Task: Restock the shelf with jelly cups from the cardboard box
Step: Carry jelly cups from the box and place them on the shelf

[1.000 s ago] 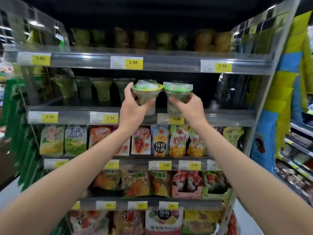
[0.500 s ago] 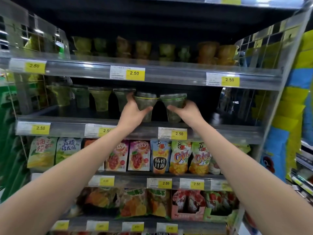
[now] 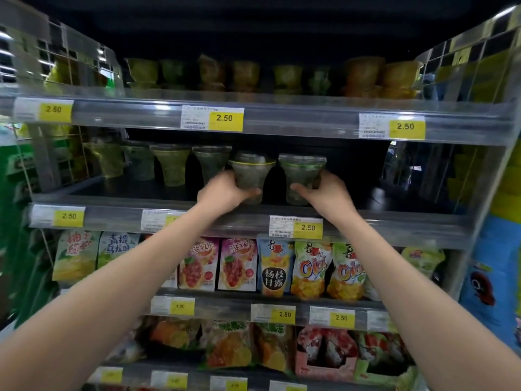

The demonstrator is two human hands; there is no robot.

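Note:
My left hand [image 3: 222, 191] grips a clear jelly cup with a yellow rim [image 3: 251, 173]. Beside it, my right hand [image 3: 327, 193] grips a second cup with a green rim [image 3: 301, 173]. Both cups are upright, side by side, and their bases are at the dark shelf board [image 3: 366, 204] of the second shelf from the top. A row of several similar jelly cups [image 3: 172, 165] stands to the left on the same shelf. The cardboard box is out of view.
The right half of this shelf [image 3: 394, 193] holds no cups. The shelf above carries more jelly cups [image 3: 363, 71]. Below hang snack pouches [image 3: 273, 266]. Wire side panels [image 3: 64, 153] close both ends. Price strips [image 3: 225, 118] line each shelf front.
Both hands have carried the cups forward and down from in front of the shelf into it, until they reach the board next to the existing row. The camera view has tilted up.

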